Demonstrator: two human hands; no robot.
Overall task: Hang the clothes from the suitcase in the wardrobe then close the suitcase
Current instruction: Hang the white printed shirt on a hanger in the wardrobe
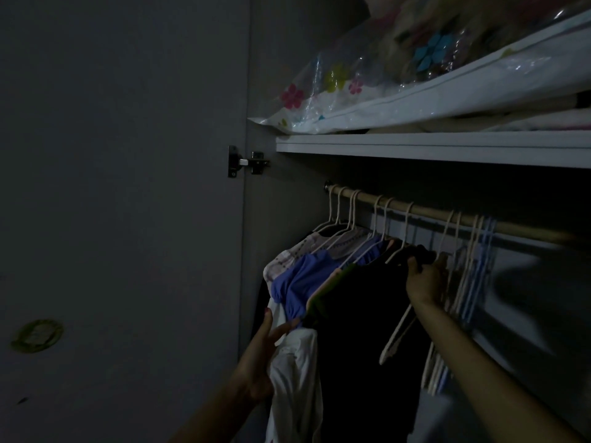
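The view is dim and looks into an open wardrobe. A wooden rail [415, 210] carries several white hangers. On them hang a patterned top [289, 258], a blue garment [303, 282] and a black garment [361, 314]. My right hand [423, 281] reaches up and grips the shoulder of the black garment's hanger just below the rail. My left hand [260, 353] presses with straight fingers against a white garment [295, 378] hanging low at the left. The suitcase is out of view.
Empty white and blue hangers [470, 282] bunch to the right of my right hand. A shelf [431, 148] above the rail holds a clear flowered storage bag [367, 87]. The open wardrobe door [121, 203] with its hinge [246, 162] stands at the left.
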